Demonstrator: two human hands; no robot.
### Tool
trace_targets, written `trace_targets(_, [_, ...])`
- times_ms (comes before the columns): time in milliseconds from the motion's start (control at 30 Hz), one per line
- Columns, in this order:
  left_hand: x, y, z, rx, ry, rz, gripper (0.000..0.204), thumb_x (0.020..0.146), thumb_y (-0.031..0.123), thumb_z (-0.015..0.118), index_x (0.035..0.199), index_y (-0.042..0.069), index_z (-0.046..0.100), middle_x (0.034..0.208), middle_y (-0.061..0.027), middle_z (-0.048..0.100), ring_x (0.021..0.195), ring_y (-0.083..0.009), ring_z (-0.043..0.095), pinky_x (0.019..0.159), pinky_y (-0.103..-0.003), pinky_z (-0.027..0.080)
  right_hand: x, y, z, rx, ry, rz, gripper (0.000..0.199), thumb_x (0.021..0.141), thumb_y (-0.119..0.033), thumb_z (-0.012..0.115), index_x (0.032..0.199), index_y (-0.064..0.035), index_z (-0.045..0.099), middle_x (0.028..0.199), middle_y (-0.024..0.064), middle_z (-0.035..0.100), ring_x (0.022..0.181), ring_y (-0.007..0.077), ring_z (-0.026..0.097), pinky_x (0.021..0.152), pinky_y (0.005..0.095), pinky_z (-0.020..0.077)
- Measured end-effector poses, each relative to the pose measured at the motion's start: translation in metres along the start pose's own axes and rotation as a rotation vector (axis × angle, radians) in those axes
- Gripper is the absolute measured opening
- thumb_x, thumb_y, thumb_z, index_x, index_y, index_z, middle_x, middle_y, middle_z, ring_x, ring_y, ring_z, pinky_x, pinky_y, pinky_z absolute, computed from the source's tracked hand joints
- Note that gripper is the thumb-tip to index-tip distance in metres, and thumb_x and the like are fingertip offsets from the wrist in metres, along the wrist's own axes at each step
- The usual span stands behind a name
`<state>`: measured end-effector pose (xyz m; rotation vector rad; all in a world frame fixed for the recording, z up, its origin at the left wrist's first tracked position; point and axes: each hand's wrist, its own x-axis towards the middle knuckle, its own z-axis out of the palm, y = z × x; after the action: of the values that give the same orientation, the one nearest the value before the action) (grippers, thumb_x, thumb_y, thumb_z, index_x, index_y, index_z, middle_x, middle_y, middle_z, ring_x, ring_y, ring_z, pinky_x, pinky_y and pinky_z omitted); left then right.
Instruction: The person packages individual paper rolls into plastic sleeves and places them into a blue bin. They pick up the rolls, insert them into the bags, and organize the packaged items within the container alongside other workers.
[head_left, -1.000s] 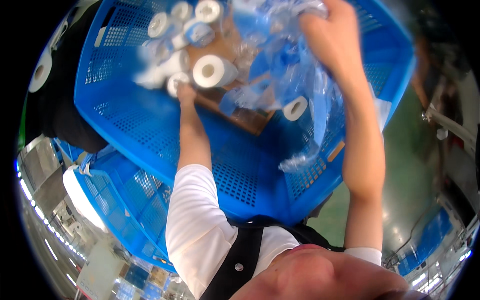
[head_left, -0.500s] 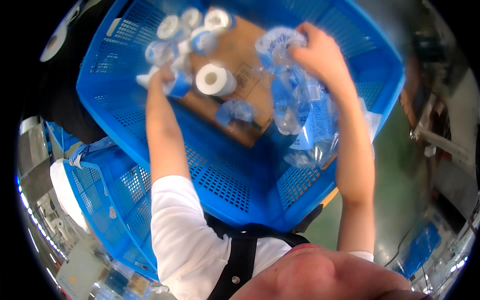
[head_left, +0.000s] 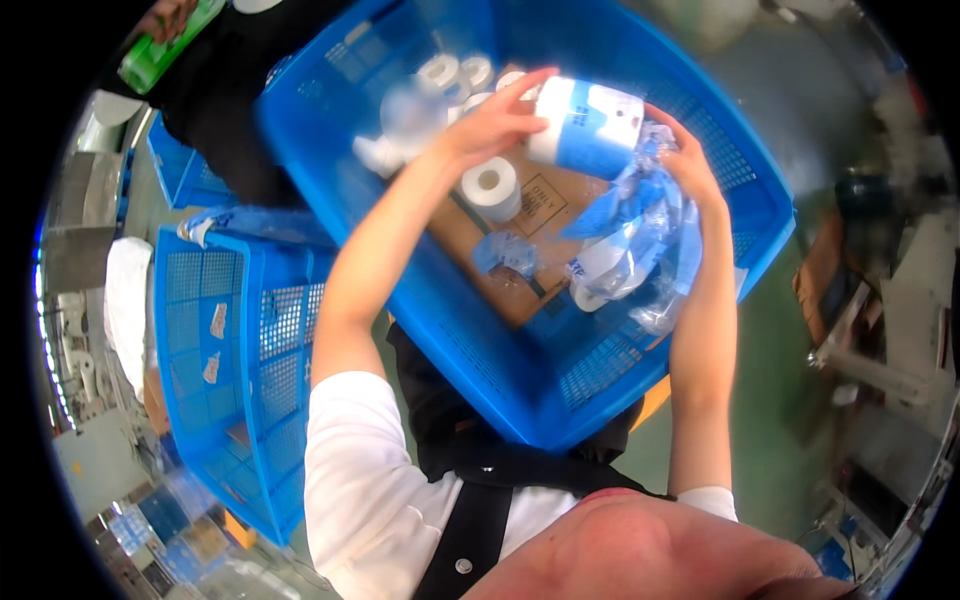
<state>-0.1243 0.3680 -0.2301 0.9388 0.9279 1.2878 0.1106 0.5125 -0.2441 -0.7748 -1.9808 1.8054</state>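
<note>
- Currently, the wrapped roll (head_left: pixel 588 128) sits above the blue crate (head_left: pixel 560 390), between both hands; its long axis tilts from far-right to near-left.
- Left hand (head_left: pixel 492 120): fingers spread, touching the roll's left end.
- Right hand (head_left: pixel 690 165): closed on the clear plastic wrap (head_left: pixel 640 240) just right of the roll.
- Both hands lie equally near.

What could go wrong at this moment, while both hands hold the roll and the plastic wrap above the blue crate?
The left hand touches the wrapped roll mostly with its fingertips, so it might slip and fall into the blue crate. The right hand grips loose plastic wrap that hangs down, so it could tear or snag on the bare rolls below.
</note>
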Motion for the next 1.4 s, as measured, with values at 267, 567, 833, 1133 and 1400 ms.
trace_targets(267, [-0.015,0.004,0.023,-0.113,-0.088,0.112,0.068,0.075,0.004,0.056,0.134,0.013,0.023,0.121,-0.0084,0.044,0.112,-0.0184,0.042,0.095,-0.033,0.033,-0.003,0.036,-0.017,0.31,-0.095,-0.065,0.063,0.067,-0.015,0.068,0.123,-0.001,0.041,0.113,0.0108,0.052,0.104,0.02,0.048,0.092,0.0297,0.0357])
trace_targets(567, [-0.013,0.029,-0.02,0.389,-0.185,0.038,0.068,0.068,0.004,0.063,0.129,0.012,0.035,0.119,-0.0085,0.048,0.107,-0.0182,0.048,0.093,-0.03,0.037,-0.003,0.025,-0.005,0.202,-0.252,-0.04,0.058,0.07,-0.014,0.066,0.121,0.0001,0.042,0.113,0.0114,0.051,0.104,0.0202,0.048,0.093,0.0292,0.0345])
trace_targets(833, [-0.025,0.036,-0.011,0.427,-0.125,0.12,0.05,0.076,0.011,0.06,0.123,0.011,0.044,0.11,-0.0068,0.054,0.101,-0.0157,0.051,0.087,-0.029,0.041,-0.011,0.009,0.029,-0.004,-0.075,0.048,0.049,0.075,-0.013,0.059,0.119,0.0009,0.042,0.111,0.0113,0.052,0.1,0.0184,0.05,0.089,0.0287,0.038])
trace_targets(1133, [-0.017,0.015,-0.016,0.399,0.683,0.538,0.014,0.076,0.01,0.062,0.085,-0.001,0.059,0.08,-0.0066,0.061,0.071,-0.01,0.056,0.062,-0.02,0.045,0.001,0.032,0.078,0.219,-0.014,0.016,0.043,0.078,-0.016,0.055,0.117,0.0,0.044,0.108,0.0105,0.053,0.097,0.0172,0.051,0.086,0.029,0.0408])
trace_targets(1400, [-0.015,0.022,0.016,0.907,0.962,0.929,0.015,0.077,0.011,0.062,0.088,0.001,0.059,0.06,-0.0023,0.055,0.05,-0.0058,0.046,0.045,-0.021,0.037,0.004,0.066,0.088,0.541,0.062,-0.034,0.042,0.079,-0.017,0.054,0.117,-0.0012,0.043,0.107,0.0101,0.053,0.094,0.0164,0.052,0.083,0.0298,0.0437])
